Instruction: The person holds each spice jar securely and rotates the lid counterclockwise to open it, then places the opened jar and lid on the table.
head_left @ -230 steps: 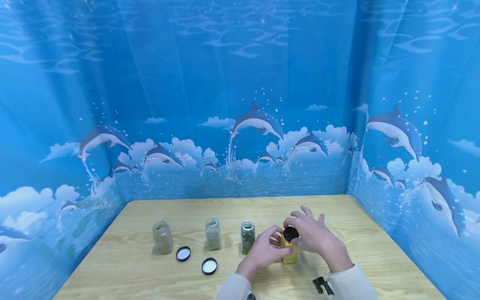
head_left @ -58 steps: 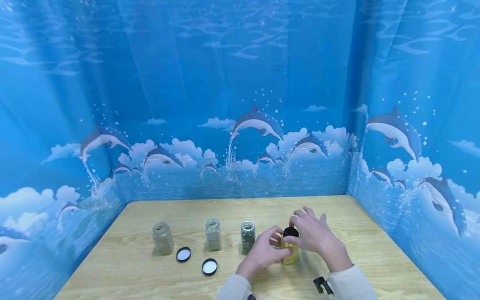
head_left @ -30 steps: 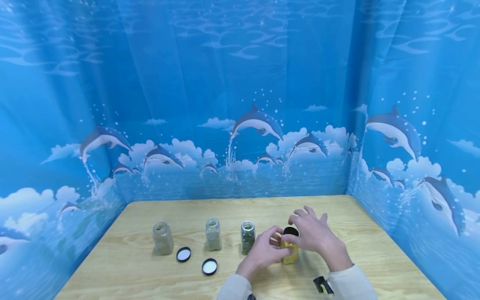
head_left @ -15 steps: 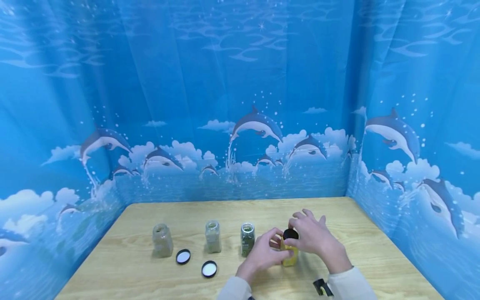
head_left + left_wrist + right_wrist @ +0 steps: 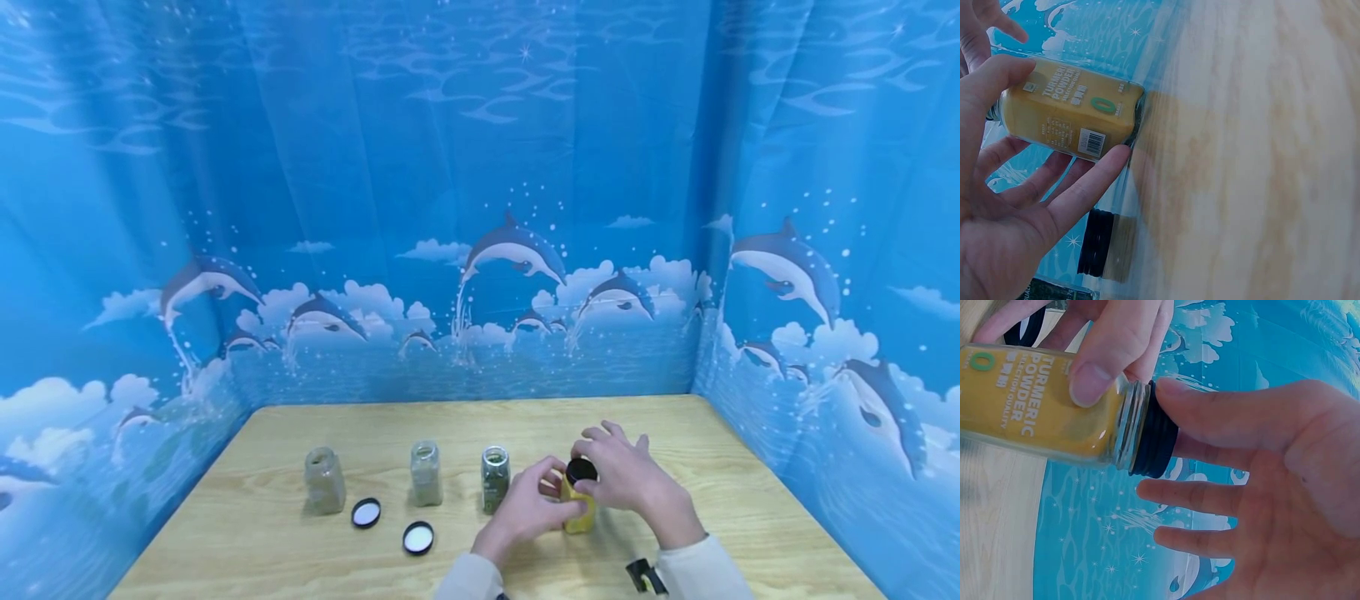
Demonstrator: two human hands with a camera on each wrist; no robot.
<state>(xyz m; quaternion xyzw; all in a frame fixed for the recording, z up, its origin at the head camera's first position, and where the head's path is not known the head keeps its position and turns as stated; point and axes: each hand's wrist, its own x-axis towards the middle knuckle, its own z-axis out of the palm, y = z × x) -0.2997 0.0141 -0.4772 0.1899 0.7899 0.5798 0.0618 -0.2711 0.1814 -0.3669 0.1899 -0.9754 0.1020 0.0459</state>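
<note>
My left hand point(image 5: 528, 508) grips a square glass jar of turmeric powder point(image 5: 1075, 109), thumb on one face and fingers on the other. The jar stands upright on the table, and its yellow contents show through the glass. At its mouth, my right hand point(image 5: 626, 475) pinches the black screw lid point(image 5: 1157, 434) between thumb and forefinger, the other fingers spread away from it. Glass threads show below the lid's edge in the right wrist view. Just left of my left hand is an uncapped jar with dark green contents point(image 5: 495, 479).
Two more uncapped glass jars, one pale point(image 5: 426, 475) and one greyish point(image 5: 325, 482), stand further left on the wooden table point(image 5: 247, 542). Two black lids with white liners, a left one point(image 5: 366, 513) and a right one point(image 5: 418, 538), lie before them. Another black lid point(image 5: 1097, 242) sits near my left hand.
My right thumb has shifted back and forth along the lid's edge, and now sits further right than half a second ago. The left hand and the jar stay in place.
</note>
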